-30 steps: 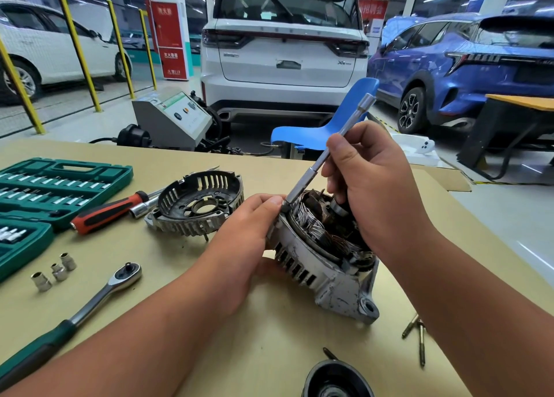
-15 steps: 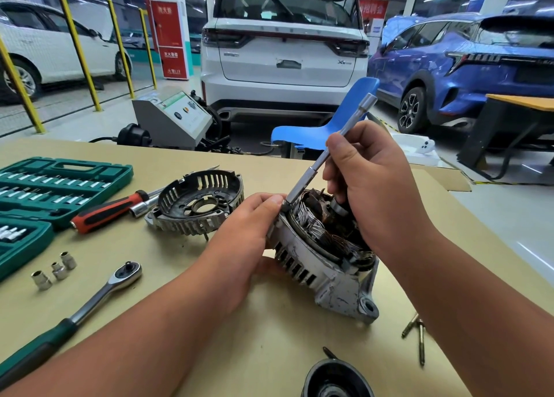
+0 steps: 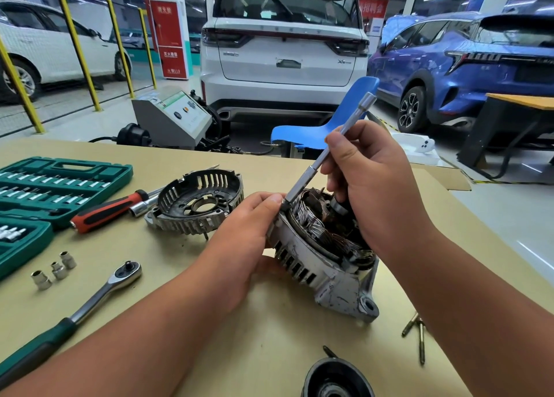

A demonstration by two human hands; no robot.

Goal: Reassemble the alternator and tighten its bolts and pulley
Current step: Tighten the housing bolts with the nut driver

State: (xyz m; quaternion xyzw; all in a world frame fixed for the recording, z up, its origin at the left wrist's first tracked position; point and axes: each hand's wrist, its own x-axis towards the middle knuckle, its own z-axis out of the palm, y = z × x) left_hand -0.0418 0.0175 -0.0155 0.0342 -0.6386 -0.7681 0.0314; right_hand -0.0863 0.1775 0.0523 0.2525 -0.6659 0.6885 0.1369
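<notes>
Far left on the table (image 3: 269, 330), the green socket case (image 3: 60, 183) lies open, w/ three loose sockets (image 3: 54, 269) just in front of it. The ratchet (image 3: 99, 294) is below those, handle running toward the bottom-left corner. Next over, the red-black screwdriver (image 3: 111, 209) points its shaft at the detached end cover (image 3: 199, 203), which sits open side up, apart from the main unit. Your L hand (image 3: 242, 243) grips the left rim of the alternator body (image 3: 323, 258), fingers curled over the edge, tips right by the lower end of the extension bar (image 3: 326, 153). The body sits tilted near table centre, windings exposed on top, mounting lug toward you. The bar slants up and right from the body's top-left rim. Your R hand (image 3: 374, 183) is wrapped round the bar at mid-length, thumb on it, and hides the rotor's right side. Right of the body, two long bolts (image 3: 416, 333) lie on the table, meeting at their far ends. A black round part (image 3: 335, 378) sits at the bottom edge, cut off by the frame.
</notes>
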